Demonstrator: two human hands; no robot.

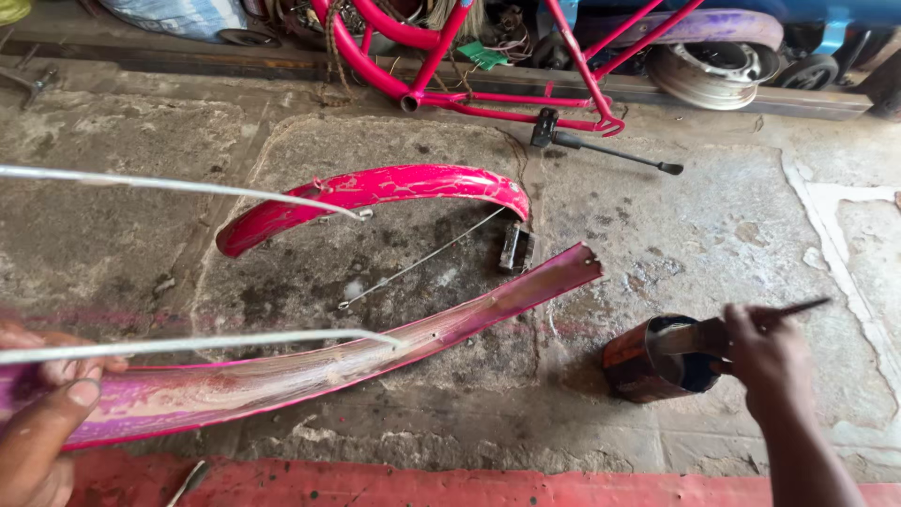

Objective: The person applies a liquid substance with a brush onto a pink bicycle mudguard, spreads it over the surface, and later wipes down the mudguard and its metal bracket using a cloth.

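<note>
Our right hand (765, 352) has its fingers closed around a brush (751, 324), whose dark handle tip sticks out to the right while the bristle end dips into a rusty can (648, 361) of paint standing on the concrete floor (704, 225). Our left hand (42, 413), low at the left edge, has its fingers closed on the near end of a long curved mudguard (375, 352). This mudguard is pink at its edges and streaked pale along the middle, and it runs from our left hand up and to the right, ending just left of and above the can. Two thin white stays (188, 345) cross above it from the left.

Beyond it, a second mudguard (375, 192), bright pink, lies arched on the floor with a thin wire stay (422, 258) beside it. A small dark pedal (516, 249) sits between the two mudguards. Farther back stands a pink bicycle frame (507, 70) with a black kickstand (610, 150), and a metal wheel rim (713, 75) lies to its right. A red strip (422, 483) runs along the bottom edge.
</note>
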